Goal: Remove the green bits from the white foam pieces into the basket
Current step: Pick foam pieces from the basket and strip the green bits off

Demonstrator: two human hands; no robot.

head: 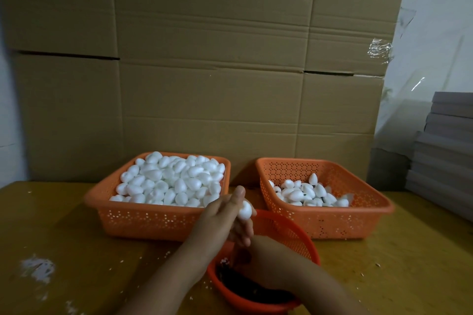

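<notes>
Packing workshop: cardboard cartons (204, 59), sorting baskets (153, 217).

Three orange baskets, two hands, two heaps of white foam pieces

Taking the round orange mesh basket (289, 233) nearest the viewer as the landmark: two rectangular orange perforated plastic baskets stand beyond it, one to its far left (153, 220), piled with too many white egg-shaped foam pieces (171, 181) to count exactly, well over fifty, and one to its far right (330, 222), with roughly twenty such pieces (307, 194) in a low heap. One single white foam piece (245, 210) is held just above the round basket's rim. Two bare hands are over it: the left hand (225, 217) and the right hand (258, 250).
</notes>
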